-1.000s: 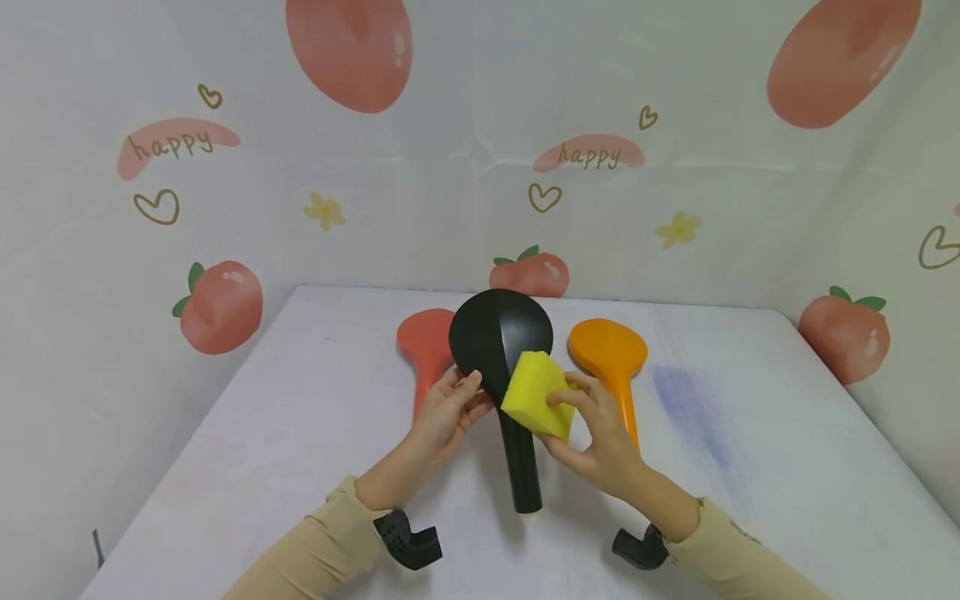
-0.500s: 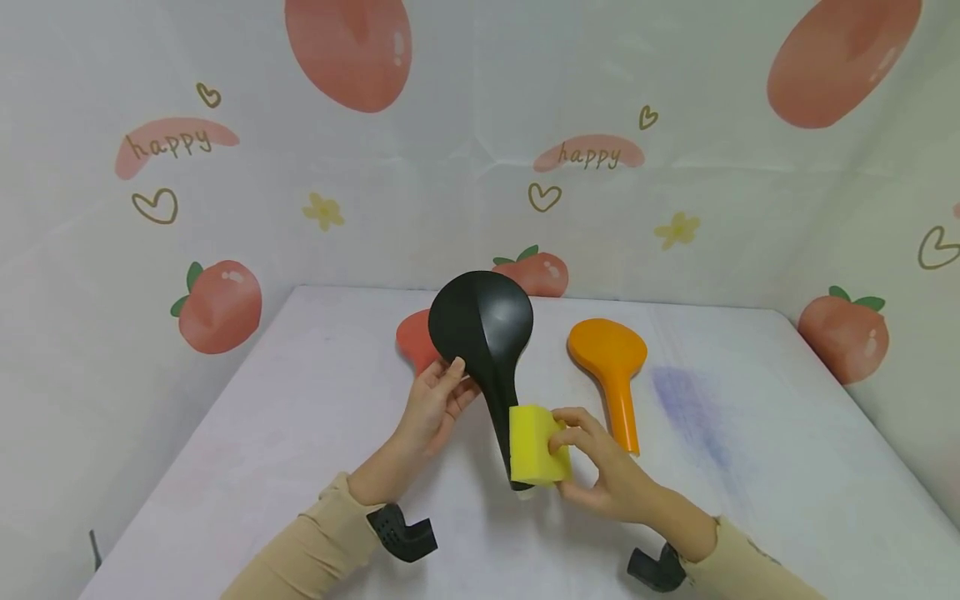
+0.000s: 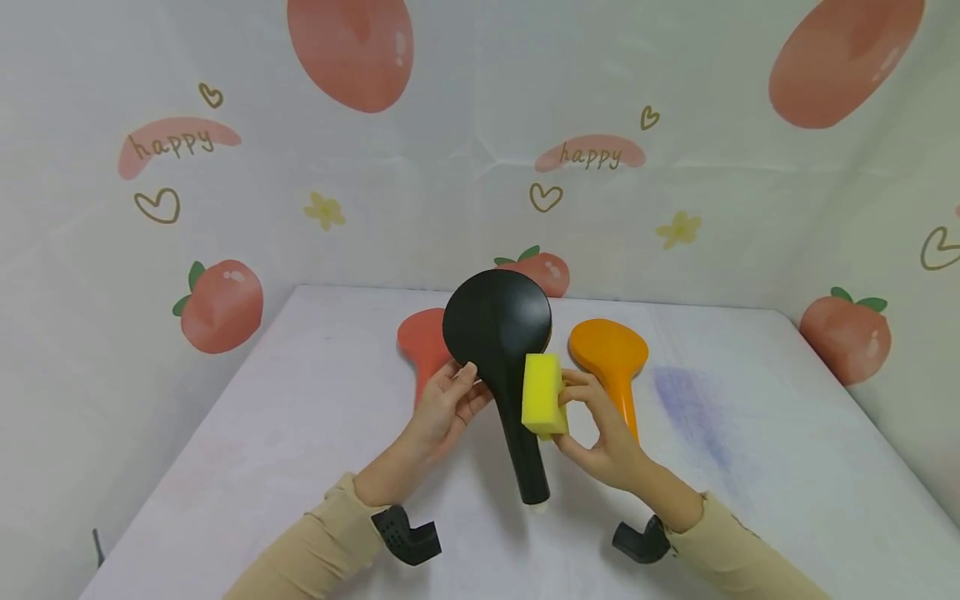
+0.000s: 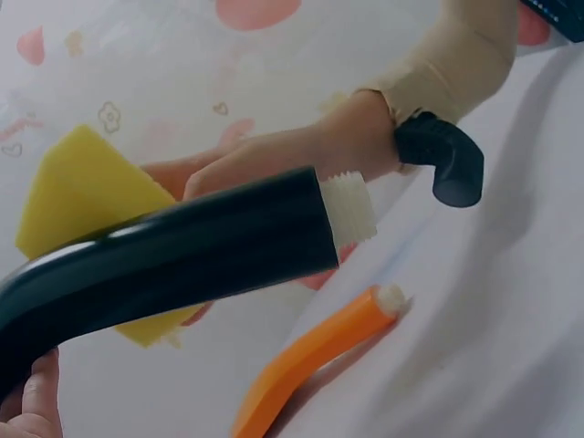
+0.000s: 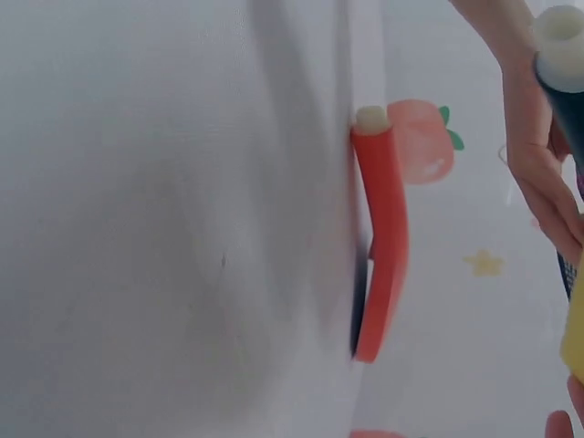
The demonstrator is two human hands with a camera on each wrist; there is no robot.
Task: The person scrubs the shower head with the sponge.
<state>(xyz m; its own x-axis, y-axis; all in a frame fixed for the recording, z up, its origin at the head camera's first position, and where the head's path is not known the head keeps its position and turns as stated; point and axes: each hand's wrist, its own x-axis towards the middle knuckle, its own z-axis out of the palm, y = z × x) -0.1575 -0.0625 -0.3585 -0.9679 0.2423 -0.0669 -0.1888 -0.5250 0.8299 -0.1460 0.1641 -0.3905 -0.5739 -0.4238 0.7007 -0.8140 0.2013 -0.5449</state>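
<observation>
A black handheld shower head (image 3: 495, 321) is held up off the table, its round head away from me and its handle towards me. My left hand (image 3: 441, 414) grips it at the neck, thumb on the near face and fingers behind. In my right hand (image 3: 609, 442) a yellow sponge (image 3: 542, 395) is pinched between thumb and fingers. The sponge lies against the right side of the handle, just under the head. A pale threaded end (image 4: 349, 210) sticks out of the handle in the left wrist view.
A red shower head (image 3: 420, 337) lies on the table behind my left hand, partly hidden. To the right lies an orange shower head (image 3: 609, 350). The white table (image 3: 300, 467) has a purple smudge (image 3: 693, 412) on its right side. A patterned curtain (image 3: 450, 183) hangs behind.
The sponge slid down to the handle's lower end, then back up to the neck. The black shower head swung left and has since returned right in my left hand.
</observation>
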